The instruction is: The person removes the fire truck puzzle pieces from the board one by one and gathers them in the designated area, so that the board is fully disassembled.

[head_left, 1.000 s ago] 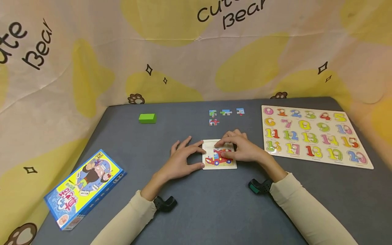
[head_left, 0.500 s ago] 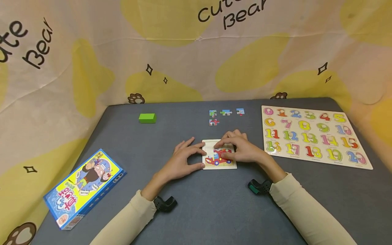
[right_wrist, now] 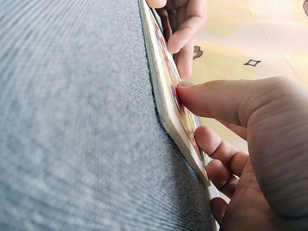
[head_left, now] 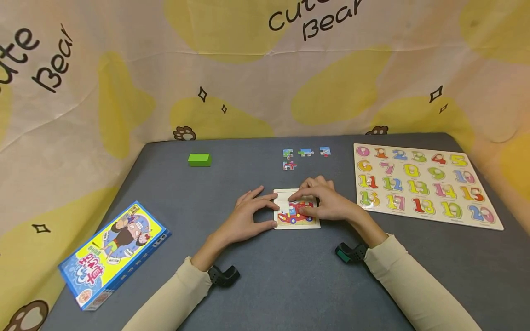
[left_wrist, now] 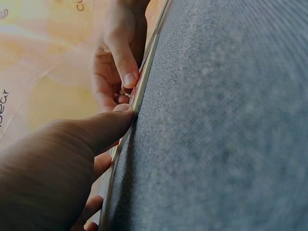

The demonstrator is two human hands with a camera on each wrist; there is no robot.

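A small square jigsaw tray (head_left: 282, 195) with a red car picture (head_left: 293, 216) lies flat at the table's middle; its upper strip is bare. My left hand (head_left: 242, 219) rests along its left side, thumb at the near corner and fingertips on the edge. From the right, my right hand (head_left: 329, 200) reaches over the tray. Its thumb (right_wrist: 197, 98) and bent forefinger pinch at a puzzle piece (head_left: 305, 203) in the picture, which they partly hide. Its other fingers curl over the tray's far right corner.
Several loose jigsaw pieces (head_left: 306, 152) lie behind the tray. A green block (head_left: 199, 160) stands at the back left, a blue and yellow box (head_left: 113, 255) at the left. To the right lies a number board (head_left: 426, 184). A printed cloth (head_left: 256, 73) hangs behind the table.
The left hand's fingers shift very slightly at the tray's edge. The right hand stays at the same spot, and the loose pieces have not moved.
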